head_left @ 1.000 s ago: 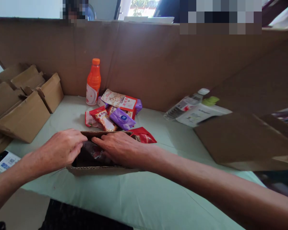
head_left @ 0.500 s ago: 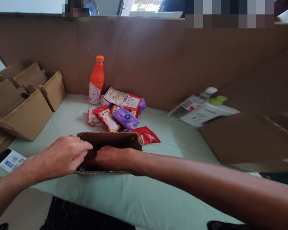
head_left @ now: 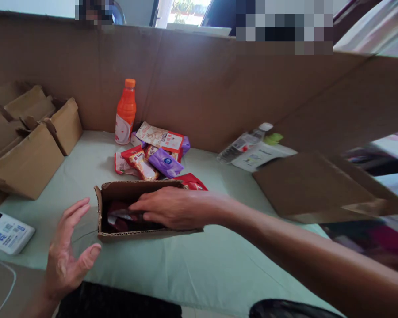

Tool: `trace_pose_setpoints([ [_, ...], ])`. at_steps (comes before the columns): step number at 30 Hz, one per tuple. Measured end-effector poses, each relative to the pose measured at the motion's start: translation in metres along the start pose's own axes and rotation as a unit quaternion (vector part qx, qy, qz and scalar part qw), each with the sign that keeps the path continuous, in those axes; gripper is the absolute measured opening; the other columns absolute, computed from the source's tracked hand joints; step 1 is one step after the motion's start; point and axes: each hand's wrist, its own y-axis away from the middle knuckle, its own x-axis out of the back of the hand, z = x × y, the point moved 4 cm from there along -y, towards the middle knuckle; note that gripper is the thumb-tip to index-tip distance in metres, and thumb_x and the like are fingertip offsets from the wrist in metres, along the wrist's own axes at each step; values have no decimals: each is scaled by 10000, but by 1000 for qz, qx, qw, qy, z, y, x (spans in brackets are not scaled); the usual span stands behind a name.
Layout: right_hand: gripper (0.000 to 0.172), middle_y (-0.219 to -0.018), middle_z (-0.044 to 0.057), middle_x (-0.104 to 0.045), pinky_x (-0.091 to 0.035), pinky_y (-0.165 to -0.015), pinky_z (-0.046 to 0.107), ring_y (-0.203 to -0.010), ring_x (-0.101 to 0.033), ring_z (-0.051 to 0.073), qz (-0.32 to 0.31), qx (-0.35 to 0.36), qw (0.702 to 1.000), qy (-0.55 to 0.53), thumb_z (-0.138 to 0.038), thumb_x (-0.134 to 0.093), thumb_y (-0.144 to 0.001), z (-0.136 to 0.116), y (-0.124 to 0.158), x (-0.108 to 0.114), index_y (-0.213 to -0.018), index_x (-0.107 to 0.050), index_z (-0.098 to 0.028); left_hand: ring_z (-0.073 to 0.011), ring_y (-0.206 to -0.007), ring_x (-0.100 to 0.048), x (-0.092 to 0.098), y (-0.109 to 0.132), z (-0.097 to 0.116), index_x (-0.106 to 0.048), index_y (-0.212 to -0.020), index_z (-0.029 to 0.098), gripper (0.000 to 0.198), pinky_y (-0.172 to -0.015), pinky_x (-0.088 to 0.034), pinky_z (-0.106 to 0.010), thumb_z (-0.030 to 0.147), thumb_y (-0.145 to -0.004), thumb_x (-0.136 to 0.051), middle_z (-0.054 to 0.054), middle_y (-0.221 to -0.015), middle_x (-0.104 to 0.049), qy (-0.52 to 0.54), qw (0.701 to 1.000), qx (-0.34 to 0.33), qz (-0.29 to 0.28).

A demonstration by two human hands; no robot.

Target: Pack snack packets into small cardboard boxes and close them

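A small open cardboard box [head_left: 132,237] sits on the pale green cloth in front of me. Inside it, toward the left end, lies a dark red packet [head_left: 121,216]. My right hand [head_left: 175,206] reaches over the box's right part, fingers stretched out and pointing down at the packet; whether they touch it I cannot tell. To the left of the box, apart from it, my left hand [head_left: 69,249] is empty with thumb and fingers spread. Just behind the box is a pile of snacks: a red-and-white snack packet [head_left: 141,163], a purple tissue pack [head_left: 166,162] and a red packet [head_left: 192,181].
An orange drink bottle [head_left: 126,112] stands behind the pile. Several cardboard boxes [head_left: 33,163] fill the left. A white device with printed labels [head_left: 11,234] lies near the left edge. At right, a clear bottle [head_left: 242,143] leans by a larger carton [head_left: 305,185]. Cardboard wall [head_left: 192,84] behind.
My left hand has let go of the box's left end, moved left and down, and spread open. My right hand has lifted partly out of the box, its fingers straightened, showing the dark red packet.
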Motion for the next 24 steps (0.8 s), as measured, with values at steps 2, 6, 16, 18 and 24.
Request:
trace_pose_setpoints([
  [2,368,-1319,84,-696,-515,-1045,362,-1217,-650,233,125,-45,991,-12,-279,-472,-1035,7,44,14,-1332,-671,-192,-347,-1415,-444,-5,10,-12,-423,-1503,263,612,-1174,-382,-535,372,-937,-629,-133,-1545,-455,20,999,31,7],
  [6,349,-1218,81,-741,-577,-965,383,-1138,-694,247,308,-157,936,-64,-433,-517,-1017,27,131,6,-1245,-711,-253,-329,-1392,-484,-10,14,-23,-372,-1539,290,679,-1166,-408,-510,398,-929,-653,-119,-1576,-437,7,999,52,-6],
  [16,873,-1544,141,-493,-415,-1157,559,-1436,-454,335,276,-100,946,-136,-710,-690,-815,44,112,-80,-1528,-475,-255,-250,-1346,-571,-31,-7,-1,-429,-1487,267,585,-1140,-478,-426,357,-951,-648,-100,-1441,-599,-78,997,-19,-8],
  [18,777,-1516,142,-527,-400,-1166,570,-1433,-461,325,299,-82,943,-120,-646,-700,-850,42,102,-84,-1491,-519,-246,-241,-1326,-590,-33,-12,2,-488,-1435,256,495,-1116,-502,-412,350,-969,-624,-95,-1400,-632,-97,994,-45,-18],
  [24,441,-1317,103,-689,-565,-1005,468,-1203,-665,270,421,-108,888,-152,-430,-635,-962,41,94,-91,-1365,-598,-254,-223,-1120,-691,-26,-29,10,-575,-1322,226,413,-953,-591,-347,407,-956,-638,-68,-1174,-740,-154,982,-94,-55],
])
